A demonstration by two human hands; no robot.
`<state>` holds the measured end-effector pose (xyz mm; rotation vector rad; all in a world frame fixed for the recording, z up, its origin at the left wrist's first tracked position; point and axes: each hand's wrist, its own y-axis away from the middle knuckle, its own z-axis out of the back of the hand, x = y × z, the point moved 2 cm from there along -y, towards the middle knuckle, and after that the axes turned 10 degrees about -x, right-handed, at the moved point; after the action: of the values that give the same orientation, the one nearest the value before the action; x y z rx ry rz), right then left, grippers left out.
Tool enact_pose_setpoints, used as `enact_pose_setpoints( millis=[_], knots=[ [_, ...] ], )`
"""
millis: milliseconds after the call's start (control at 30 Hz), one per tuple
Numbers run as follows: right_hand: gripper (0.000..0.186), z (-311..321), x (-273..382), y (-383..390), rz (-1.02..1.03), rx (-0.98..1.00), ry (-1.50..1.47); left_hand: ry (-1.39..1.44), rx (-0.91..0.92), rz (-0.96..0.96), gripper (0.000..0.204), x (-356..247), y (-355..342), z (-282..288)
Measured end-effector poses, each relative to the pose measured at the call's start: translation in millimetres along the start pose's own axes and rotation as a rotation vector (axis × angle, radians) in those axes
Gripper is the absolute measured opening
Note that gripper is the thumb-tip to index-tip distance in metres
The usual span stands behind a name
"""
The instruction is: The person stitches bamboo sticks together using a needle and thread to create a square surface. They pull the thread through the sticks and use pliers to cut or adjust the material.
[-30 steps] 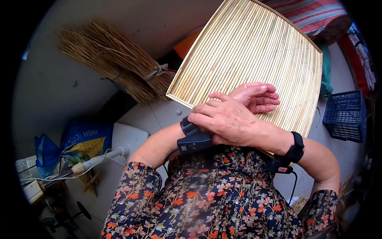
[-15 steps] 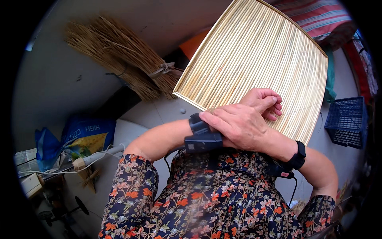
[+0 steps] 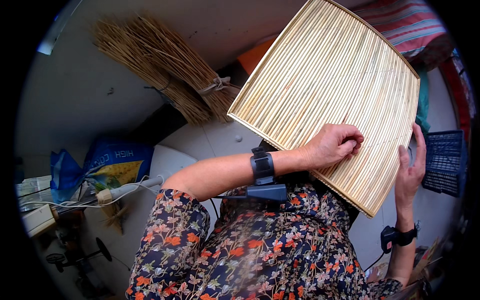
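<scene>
A large four-sided panel of pale plant stalks [image 3: 330, 80], laid side by side with a thin edging, reaches from my lap toward the upper right. My left hand [image 3: 336, 146] lies on its near part, fingers curled in and thumb pressed to them. Whatever those fingers may hold is hidden. Beside the panel's right edge, my right hand [image 3: 411, 165] has its fingers and thumb stretched apart. Its fingertips are at that edge; I cannot tell whether they touch it. Each wrist wears a dark strapped device.
Tied bundles of dry stalks [image 3: 170, 70] lean at the upper left. A blue plastic basket [image 3: 444, 162] stands at the right, below a striped red cloth [image 3: 405, 25]. To the left are a blue bag [image 3: 117, 162] and a grey pole with a white cable [image 3: 132, 189].
My right hand has left my left forearm and swung right to the panel's edge, its fingers spreading. My left hand has shifted slightly right and down over the stalks.
</scene>
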<state>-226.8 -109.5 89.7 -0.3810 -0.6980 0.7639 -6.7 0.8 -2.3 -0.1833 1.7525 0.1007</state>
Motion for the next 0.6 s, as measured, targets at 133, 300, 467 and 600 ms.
enact_pose_setpoints(
  millis=[133, 300, 467, 600],
  knots=[
    [0.05, -21.3, -98.9, 59.7, -0.71, -0.026, -0.387, 0.067, -0.025, 0.081, 0.019, 13.7, -4.3, -6.7],
    [0.037, -49.3, -80.0, 73.1, -1.085, -0.06, -1.055, 0.154, -0.087, 0.115, 0.023, -5.3, 5.6, 4.8],
    [0.033, -52.1, -53.6, 64.3, -1.025, -0.126, -1.064, 0.139, -0.062, 0.04, 0.02, -20.1, 17.5, 22.2],
    [0.032, -53.9, -45.0, 63.3, -1.026, -0.152, -1.08, -0.213, 0.078, -0.225, 0.021, -41.5, 33.1, 25.6]
  ],
)
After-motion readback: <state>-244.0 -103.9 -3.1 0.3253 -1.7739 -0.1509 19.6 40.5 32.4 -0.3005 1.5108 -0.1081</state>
